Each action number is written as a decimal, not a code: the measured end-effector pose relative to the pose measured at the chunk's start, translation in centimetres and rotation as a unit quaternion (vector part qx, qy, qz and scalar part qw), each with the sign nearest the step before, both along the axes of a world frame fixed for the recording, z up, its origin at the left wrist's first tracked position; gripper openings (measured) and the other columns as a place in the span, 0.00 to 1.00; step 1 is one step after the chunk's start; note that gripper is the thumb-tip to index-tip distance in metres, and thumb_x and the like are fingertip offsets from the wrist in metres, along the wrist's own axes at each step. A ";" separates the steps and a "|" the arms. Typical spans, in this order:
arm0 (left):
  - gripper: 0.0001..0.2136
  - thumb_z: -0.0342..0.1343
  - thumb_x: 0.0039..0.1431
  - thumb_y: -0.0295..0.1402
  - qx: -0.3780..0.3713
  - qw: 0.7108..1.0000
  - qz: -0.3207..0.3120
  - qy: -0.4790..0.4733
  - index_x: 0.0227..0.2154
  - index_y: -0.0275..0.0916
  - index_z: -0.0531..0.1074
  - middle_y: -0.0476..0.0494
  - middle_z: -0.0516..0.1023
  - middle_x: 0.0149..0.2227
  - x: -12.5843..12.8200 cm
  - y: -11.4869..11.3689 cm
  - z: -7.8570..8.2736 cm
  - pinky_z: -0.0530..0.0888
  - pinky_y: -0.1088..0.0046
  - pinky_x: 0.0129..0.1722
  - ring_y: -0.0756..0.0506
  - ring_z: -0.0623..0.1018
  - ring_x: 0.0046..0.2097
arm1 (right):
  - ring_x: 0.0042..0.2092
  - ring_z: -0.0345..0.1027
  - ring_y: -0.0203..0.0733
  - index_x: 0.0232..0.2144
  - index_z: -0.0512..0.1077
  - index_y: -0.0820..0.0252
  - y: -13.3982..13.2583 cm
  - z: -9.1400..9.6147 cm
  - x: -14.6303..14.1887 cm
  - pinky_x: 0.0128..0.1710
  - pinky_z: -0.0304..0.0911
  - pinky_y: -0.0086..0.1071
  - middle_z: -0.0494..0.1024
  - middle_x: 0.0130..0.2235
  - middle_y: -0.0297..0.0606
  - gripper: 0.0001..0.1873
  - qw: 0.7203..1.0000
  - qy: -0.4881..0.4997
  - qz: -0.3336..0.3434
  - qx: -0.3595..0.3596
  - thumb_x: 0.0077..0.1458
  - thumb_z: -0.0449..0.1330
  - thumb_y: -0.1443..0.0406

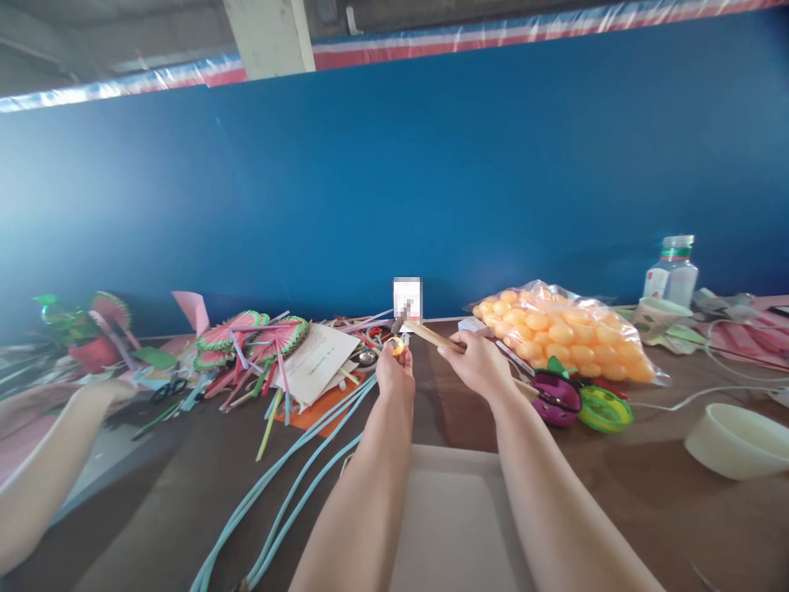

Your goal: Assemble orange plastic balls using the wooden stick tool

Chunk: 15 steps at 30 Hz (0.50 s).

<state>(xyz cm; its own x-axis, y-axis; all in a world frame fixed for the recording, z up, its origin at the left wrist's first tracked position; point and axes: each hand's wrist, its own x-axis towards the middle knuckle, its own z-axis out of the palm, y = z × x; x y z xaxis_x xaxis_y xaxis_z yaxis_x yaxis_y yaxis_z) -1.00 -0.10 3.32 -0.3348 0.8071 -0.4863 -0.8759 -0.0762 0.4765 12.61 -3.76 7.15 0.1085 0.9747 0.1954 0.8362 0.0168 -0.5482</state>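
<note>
Gripping a small orange ball point(397, 346) in the pinched fingers point(388, 352) of my left hand point(395, 374), I hold it up over the far side of the worktop point(622, 493). My right hand point(478, 363) is clenched around a wooden stick point(432, 335) that slants up and left towards the ball. What sits at the stick's tip is too small to tell.

No writing can be read. The printed sheet point(320, 358) left of my hands carries lines too fine to make out, the small card point(408, 298) behind the ball is blurred, and the green-banded label on the plastic bottle point(671, 271) at far right is illegible.

A clear bag of orange balls point(570, 330) lies just right of my right hand, with a purple toy point(556, 400) and a green disc point(605, 409) touching in front of it. A white bowl point(736, 441) stands well apart at the right edge. Folded paper fans point(254, 332), coloured sticks and scissors point(168, 387) crowd the left side. Pale blue tubes point(296, 469) run from there towards me, beside a pale tray point(456, 526) under my forearms. Another person's arm point(43, 464) rests at far left.

The worktop is dark brown, backed by a blue wall point(431, 181) topped with a red-and-white strip
</note>
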 end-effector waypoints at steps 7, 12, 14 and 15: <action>0.05 0.51 0.64 0.31 -0.018 1.000 0.003 -0.017 0.34 0.35 0.68 0.44 0.72 0.31 -0.1 0.1 0.0 0.75 0.81 0.31 0.53 0.75 0.29 | 0.43 0.71 0.45 0.39 0.73 0.52 -0.2 0.1 0.4 0.37 0.57 0.33 0.79 0.41 0.37 0.11 1.000 -0.026 0.003 0.009 0.55 0.59 0.57; 0.04 0.52 0.64 0.31 -0.011 1.000 0.001 -0.009 0.34 0.35 0.68 0.43 0.72 0.32 -0.1 0.2 -0.4 0.76 0.80 0.32 0.53 0.75 0.29 | 0.42 0.72 0.45 0.38 0.72 0.53 0.1 -0.3 0.2 0.37 0.57 0.33 0.79 0.40 0.37 0.09 0.999 -0.035 0.013 0.001 0.55 0.59 0.58; 0.04 0.52 0.64 0.30 -0.007 1.000 -0.001 -0.004 0.34 0.36 0.68 0.43 0.72 0.32 -0.1 0.3 -0.6 0.76 0.81 0.31 0.53 0.75 0.29 | 0.43 0.72 0.45 0.38 0.72 0.53 0.1 -0.5 0.1 0.37 0.56 0.33 0.79 0.40 0.36 0.09 0.999 -0.041 0.015 -0.001 0.55 0.59 0.58; 0.04 0.52 0.64 0.31 -0.007 1.000 -0.002 -0.003 0.34 0.36 0.68 0.43 0.72 0.32 -0.1 0.4 -0.7 0.75 0.81 0.31 0.53 0.75 0.29 | 0.43 0.72 0.45 0.38 0.72 0.52 0.2 -0.5 0.1 0.37 0.56 0.33 0.79 0.40 0.36 0.09 0.999 -0.042 0.014 -0.001 0.55 0.59 0.58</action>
<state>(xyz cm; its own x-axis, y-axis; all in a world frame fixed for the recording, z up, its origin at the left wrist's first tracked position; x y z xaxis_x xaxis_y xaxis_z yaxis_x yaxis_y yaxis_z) -1.12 0.26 2.62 -0.3290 0.8017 -0.4990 -0.8788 -0.0665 0.4726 12.70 -3.60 6.63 0.0639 0.9774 0.2014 0.8782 0.0408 -0.4765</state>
